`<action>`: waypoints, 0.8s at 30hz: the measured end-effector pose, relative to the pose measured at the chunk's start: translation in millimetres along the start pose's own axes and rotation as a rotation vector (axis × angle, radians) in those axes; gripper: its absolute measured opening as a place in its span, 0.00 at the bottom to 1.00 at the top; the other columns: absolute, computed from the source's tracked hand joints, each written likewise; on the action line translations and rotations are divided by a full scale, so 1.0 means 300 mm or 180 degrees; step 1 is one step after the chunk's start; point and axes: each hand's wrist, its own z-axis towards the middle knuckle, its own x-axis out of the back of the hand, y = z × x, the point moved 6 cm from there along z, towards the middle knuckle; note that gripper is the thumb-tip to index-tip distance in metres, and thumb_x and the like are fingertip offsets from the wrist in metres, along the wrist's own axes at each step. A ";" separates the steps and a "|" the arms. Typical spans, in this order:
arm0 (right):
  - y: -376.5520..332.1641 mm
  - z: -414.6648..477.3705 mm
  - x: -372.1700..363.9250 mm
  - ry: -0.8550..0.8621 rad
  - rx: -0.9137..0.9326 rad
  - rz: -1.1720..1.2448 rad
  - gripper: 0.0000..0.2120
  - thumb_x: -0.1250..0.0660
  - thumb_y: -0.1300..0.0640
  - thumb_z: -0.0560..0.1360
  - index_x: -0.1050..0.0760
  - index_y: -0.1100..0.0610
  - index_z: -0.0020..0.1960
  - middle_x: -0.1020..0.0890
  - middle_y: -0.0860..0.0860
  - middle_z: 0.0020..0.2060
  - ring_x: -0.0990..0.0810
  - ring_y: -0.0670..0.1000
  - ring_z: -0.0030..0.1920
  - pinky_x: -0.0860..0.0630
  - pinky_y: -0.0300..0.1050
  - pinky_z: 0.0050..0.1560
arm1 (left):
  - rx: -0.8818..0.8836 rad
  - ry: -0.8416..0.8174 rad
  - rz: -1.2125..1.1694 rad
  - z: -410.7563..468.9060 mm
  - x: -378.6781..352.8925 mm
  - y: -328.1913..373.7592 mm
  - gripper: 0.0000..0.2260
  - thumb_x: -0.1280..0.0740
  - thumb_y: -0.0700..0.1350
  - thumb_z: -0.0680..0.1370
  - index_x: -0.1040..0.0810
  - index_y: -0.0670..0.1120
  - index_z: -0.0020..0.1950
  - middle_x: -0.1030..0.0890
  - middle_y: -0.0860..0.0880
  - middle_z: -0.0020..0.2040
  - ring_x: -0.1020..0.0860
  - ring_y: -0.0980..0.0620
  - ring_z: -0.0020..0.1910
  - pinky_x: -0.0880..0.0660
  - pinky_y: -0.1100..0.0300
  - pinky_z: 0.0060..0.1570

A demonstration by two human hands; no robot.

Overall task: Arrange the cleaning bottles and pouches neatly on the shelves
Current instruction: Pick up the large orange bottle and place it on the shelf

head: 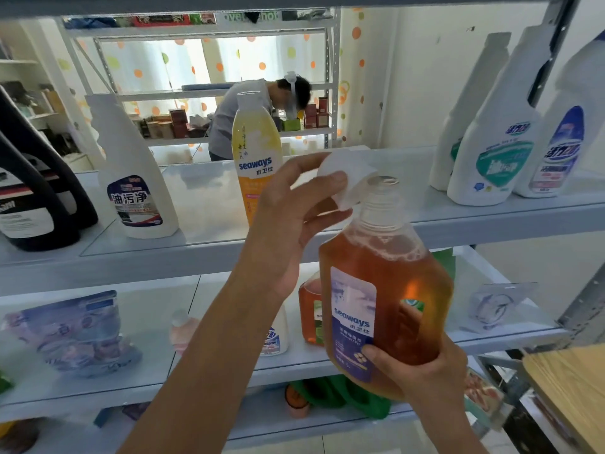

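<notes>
- Amber detergent bottle (386, 290) is held in the air in front of the upper shelf (209, 198); long axis near upright, open mouth (383, 181) on top
- White cap (347, 178) is off the threads, tipped, at the mouth's left rim
- Left hand (288, 231) pinches the cap between thumb and fingers; it is the nearer hand, up-left of the neck
- Right hand (422, 371) curls round the base, bearing the weight
- Judgement: the cap must be squared over the mouth before shelving; spill risk if the bottle tips
- Bare shelf gap lies between the yellow bottle (257, 158) and the white spray bottles (494, 152)
</notes>
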 end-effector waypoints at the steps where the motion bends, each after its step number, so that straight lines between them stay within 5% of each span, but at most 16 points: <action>1: -0.006 0.000 0.005 0.0009 0.0004 -0.0012 0.37 0.31 0.22 0.34 0.24 0.42 0.36 0.18 0.33 0.33 0.19 0.35 0.35 0.27 0.24 0.34 | 0.0030 -0.0071 -0.0071 0.001 -0.008 -0.008 0.17 0.30 0.43 0.69 0.23 0.45 0.57 0.16 0.49 0.46 0.17 0.51 0.45 0.20 0.58 0.47; 10: -0.030 -0.018 0.015 0.0026 0.0125 -0.0130 0.37 0.32 0.21 0.35 0.25 0.40 0.38 0.19 0.31 0.32 0.21 0.33 0.34 0.29 0.22 0.34 | 0.0024 -0.0300 -0.0240 -0.012 -0.054 -0.025 0.19 0.32 0.41 0.71 0.23 0.45 0.62 0.16 0.50 0.44 0.18 0.52 0.44 0.21 0.60 0.47; 16: -0.043 -0.020 0.025 -0.0026 0.0326 -0.0277 0.25 0.27 0.38 0.40 0.25 0.42 0.35 0.20 0.33 0.28 0.22 0.34 0.31 0.30 0.22 0.32 | 0.0544 -0.0437 -0.1143 0.005 -0.036 -0.055 0.21 0.33 0.41 0.72 0.22 0.47 0.65 0.17 0.45 0.49 0.19 0.49 0.45 0.22 0.57 0.48; 24: -0.040 -0.014 0.020 -0.0132 0.0390 -0.0434 0.22 0.20 0.43 0.42 0.23 0.42 0.33 0.19 0.35 0.30 0.21 0.37 0.32 0.29 0.23 0.33 | -0.0585 -0.0672 0.0446 -0.033 -0.075 -0.002 0.14 0.30 0.42 0.70 0.20 0.45 0.55 0.17 0.45 0.55 0.18 0.48 0.52 0.20 0.57 0.48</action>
